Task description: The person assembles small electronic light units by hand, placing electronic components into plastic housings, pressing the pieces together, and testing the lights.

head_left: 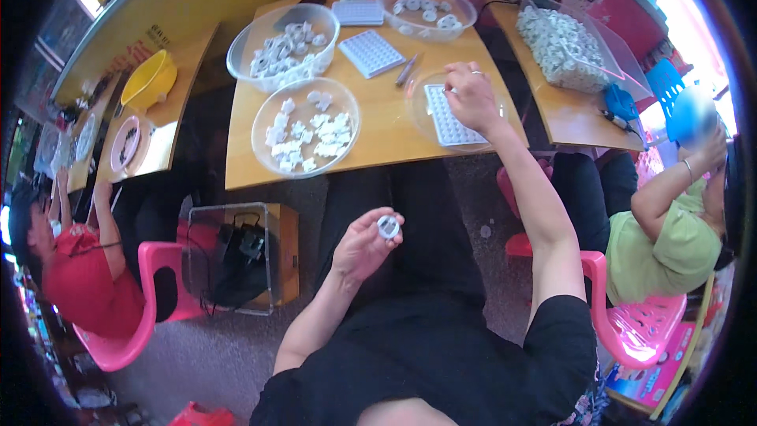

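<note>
My left hand [361, 249] is raised over my lap and grips a small round white plastic part [388, 226] with a dark middle. At the table's right front, my right hand [473, 99] hovers above a white gridded tray [457, 131] that lies on a round clear lid or dish [418, 104]. Its fingertips are pinched together, and whatever they hold is too small to make out. Left of the tray stands a clear bowl [266, 159] of small white irregular pieces. Behind it, a larger clear bowl [236, 61] contains white round parts.
Further back on the wooden table [378, 150] are a second gridded tray [371, 54], a pen-like tool [407, 70] and another bowl of round parts [388, 1]. Co-workers sit left [95, 284] and right [662, 260]. A full clear bin [564, 47] stands on the right table.
</note>
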`<action>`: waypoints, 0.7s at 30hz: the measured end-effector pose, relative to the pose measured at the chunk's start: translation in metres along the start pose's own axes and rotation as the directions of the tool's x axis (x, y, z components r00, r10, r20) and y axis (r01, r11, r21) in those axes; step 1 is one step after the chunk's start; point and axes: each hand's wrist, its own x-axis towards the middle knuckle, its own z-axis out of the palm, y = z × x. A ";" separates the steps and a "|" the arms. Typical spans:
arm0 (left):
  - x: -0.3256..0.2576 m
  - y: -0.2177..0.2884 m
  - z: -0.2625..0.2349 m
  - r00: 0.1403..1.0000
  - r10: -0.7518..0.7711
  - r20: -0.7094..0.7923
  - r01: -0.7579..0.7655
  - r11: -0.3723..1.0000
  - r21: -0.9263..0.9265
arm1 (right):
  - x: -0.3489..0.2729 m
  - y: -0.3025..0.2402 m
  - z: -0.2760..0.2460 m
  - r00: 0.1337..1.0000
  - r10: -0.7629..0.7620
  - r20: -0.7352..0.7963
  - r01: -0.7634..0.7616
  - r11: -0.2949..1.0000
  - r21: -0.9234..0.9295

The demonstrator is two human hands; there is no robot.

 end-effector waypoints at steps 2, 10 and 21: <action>0.004 0.005 0.000 1.000 0.004 -0.003 -0.004 1.000 -0.019 | -0.005 -0.030 -0.020 0.998 -0.026 -0.063 0.041 0.968 0.248; 0.002 0.000 -0.005 0.999 0.047 -0.011 -0.047 0.999 -0.010 | -0.109 -0.166 -0.043 0.984 -0.163 -0.066 0.174 0.855 0.488; 0.002 -0.005 -0.011 0.991 0.132 0.005 -0.132 0.989 0.071 | -0.122 -0.192 -0.031 0.995 -0.015 -0.099 0.055 0.910 0.410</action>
